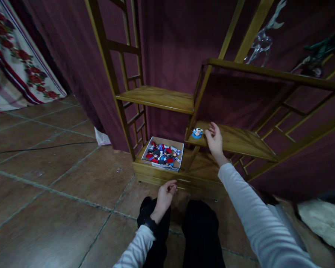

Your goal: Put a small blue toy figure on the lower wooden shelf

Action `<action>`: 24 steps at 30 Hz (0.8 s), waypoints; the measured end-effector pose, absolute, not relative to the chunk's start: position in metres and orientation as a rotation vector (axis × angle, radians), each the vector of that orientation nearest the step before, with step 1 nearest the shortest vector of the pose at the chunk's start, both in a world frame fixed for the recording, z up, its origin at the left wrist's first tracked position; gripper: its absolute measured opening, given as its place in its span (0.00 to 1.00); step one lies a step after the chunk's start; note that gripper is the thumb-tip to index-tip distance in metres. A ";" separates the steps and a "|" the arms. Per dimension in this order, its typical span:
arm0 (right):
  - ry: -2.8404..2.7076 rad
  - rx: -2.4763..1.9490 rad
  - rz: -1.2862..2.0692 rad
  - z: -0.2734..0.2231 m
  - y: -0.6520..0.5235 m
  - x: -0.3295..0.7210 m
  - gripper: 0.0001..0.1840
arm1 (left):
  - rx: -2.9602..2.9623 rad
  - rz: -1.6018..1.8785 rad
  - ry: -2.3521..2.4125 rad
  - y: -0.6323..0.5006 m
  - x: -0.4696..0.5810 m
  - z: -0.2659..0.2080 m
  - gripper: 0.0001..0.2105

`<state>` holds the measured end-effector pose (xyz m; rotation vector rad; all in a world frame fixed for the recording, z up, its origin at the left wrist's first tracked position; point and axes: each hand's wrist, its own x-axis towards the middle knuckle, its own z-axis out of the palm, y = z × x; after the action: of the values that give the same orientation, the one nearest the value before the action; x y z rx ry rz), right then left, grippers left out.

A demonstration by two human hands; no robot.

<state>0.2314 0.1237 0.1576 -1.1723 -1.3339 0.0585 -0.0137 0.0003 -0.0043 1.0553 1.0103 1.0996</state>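
A small figurine [197, 133] with a blue round base stands near the left end of the lower right shelf. Just to its right is my right hand [214, 140], fingers loosely bent and apart, with nothing visible in them. My left hand [165, 196] hovers above my knees, before the drawer front, its fingers half curled and holding nothing that I can see. On the cabinet's low base sits an open cardboard box [181, 160], filled with several small figurines [163, 153] in red, black, blue and white.
The wooden display rack has a left shelf [159, 97], a lower right shelf [240, 139] and a raised top shelf [268, 73]. A clear glass deer [261, 44] and a dark green ornament [315, 61] stand up there. A cable [44, 148] crosses the tiled floor.
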 end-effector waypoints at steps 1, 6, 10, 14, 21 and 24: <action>-1.326 -1.162 -0.014 0.159 0.115 0.227 0.23 | 0.978 1.137 1.020 0.003 -0.016 -0.004 0.15; -1.328 -1.184 -0.202 0.137 0.056 0.188 0.17 | 0.592 1.365 1.087 0.025 -0.027 0.006 0.16; -1.506 -1.229 0.010 0.082 0.022 0.144 0.15 | 0.435 1.545 1.084 0.057 -0.032 0.017 0.16; -1.594 -1.290 0.242 0.035 0.029 0.118 0.16 | 0.363 1.706 1.090 0.094 -0.033 0.014 0.16; -1.721 -1.469 0.297 0.001 0.110 0.109 0.15 | 0.333 1.840 1.160 0.144 -0.035 0.004 0.14; -1.869 -1.617 0.270 -0.010 0.145 0.103 0.14 | 0.233 1.823 1.134 0.155 -0.042 0.003 0.13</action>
<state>0.1029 0.1454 -0.0098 -1.6169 -1.8685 0.2701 -0.0421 0.1546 0.0032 0.2332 1.1337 1.8231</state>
